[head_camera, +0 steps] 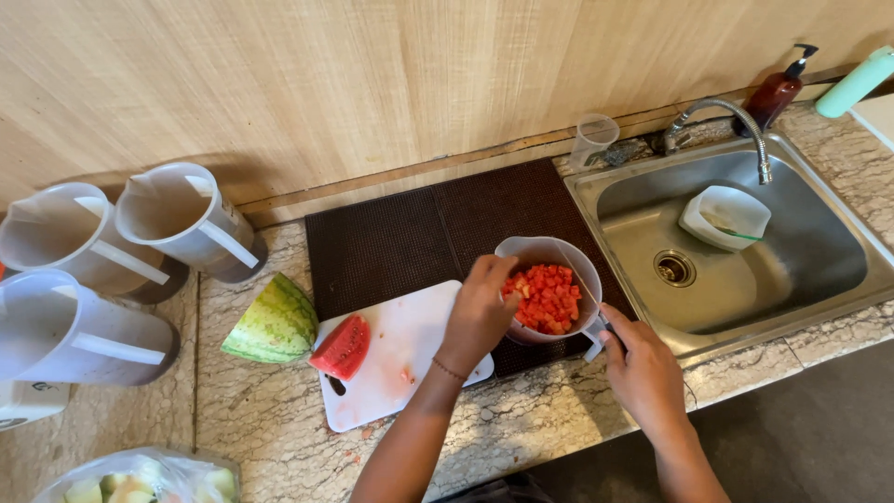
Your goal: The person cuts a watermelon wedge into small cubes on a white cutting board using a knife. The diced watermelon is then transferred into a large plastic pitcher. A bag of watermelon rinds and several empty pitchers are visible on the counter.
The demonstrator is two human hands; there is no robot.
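With my left hand (480, 312) cupped against the rim of the jug (549, 289) of diced watermelon (547, 298) on the dark mat (419, 237) and my right hand (638, 368) closed on its handle, I'd judge steadying it level keeps cubes inside.

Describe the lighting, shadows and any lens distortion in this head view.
Head view: soft, even light with no harsh glare; a dull sheen on the steel sink. The three empty jugs throw dark shadows onto the wall and counter behind them. Wide-angle bending curves the wall's base and the counter edge. The left hand, right hand and jug of watermelon cubes look sharp.
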